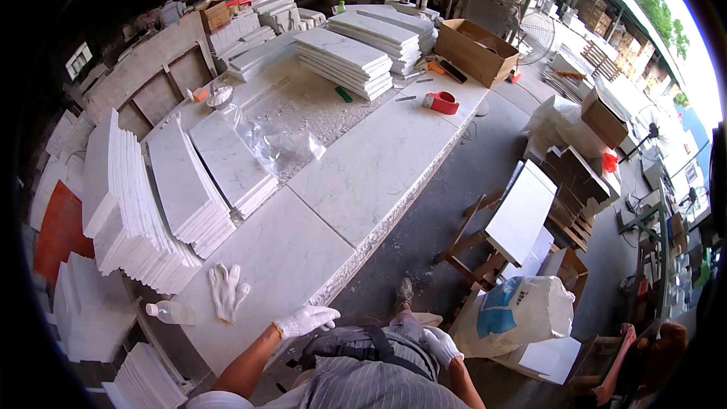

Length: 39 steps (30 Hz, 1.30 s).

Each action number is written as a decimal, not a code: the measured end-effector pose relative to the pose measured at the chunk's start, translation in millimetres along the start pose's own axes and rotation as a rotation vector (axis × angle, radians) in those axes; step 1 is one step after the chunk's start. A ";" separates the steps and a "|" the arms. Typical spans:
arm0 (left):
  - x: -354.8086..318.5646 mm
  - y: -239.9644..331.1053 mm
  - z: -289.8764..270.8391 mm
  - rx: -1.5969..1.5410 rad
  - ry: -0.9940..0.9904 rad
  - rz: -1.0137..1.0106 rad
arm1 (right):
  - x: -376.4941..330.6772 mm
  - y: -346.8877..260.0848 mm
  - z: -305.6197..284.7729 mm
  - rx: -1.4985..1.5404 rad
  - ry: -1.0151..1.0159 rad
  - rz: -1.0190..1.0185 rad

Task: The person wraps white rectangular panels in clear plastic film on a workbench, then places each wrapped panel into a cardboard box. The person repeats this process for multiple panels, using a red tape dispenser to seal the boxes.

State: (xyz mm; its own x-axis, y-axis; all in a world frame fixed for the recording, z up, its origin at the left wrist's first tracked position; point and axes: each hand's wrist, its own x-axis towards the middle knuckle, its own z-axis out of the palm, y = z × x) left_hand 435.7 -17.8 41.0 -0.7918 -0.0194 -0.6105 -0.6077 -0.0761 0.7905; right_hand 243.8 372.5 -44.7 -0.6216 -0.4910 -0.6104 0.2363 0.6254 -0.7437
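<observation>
My left hand [306, 320], in a white work glove, hovers at the near edge of a long white marble slab table [363, 174], fingers loosely apart and holding nothing. My right hand [441, 345], also gloved, hangs beside my waist over the grey floor, with nothing in it. A spare pair of white gloves [227, 290] lies on the slab just left of my left hand. A clear plastic bottle [173, 312] lies on its side beyond the gloves.
Stacks of white marble tiles [144, 212] stand at the left, more stacks [344, 60] at the far end. A red tape dispenser [441, 102], a cardboard box [475, 51] and a clear plastic sheet [273, 144] lie on the slab. A wooden stand with a tile [519, 216] and a white sack [522, 310] stand at the right.
</observation>
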 end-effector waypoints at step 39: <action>-17.3 137.9 -290.3 0.566 1.830 -0.725 | 337.2 -555.8 328.8 0.033 -1.389 0.027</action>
State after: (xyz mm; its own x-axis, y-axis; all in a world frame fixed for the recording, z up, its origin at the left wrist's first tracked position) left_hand 383.6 -317.3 146.5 0.3058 -0.9301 0.2036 -0.9496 -0.2826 0.1355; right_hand 148.4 -340.1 73.1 0.6225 -0.6850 -0.3784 0.2653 0.6397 -0.7214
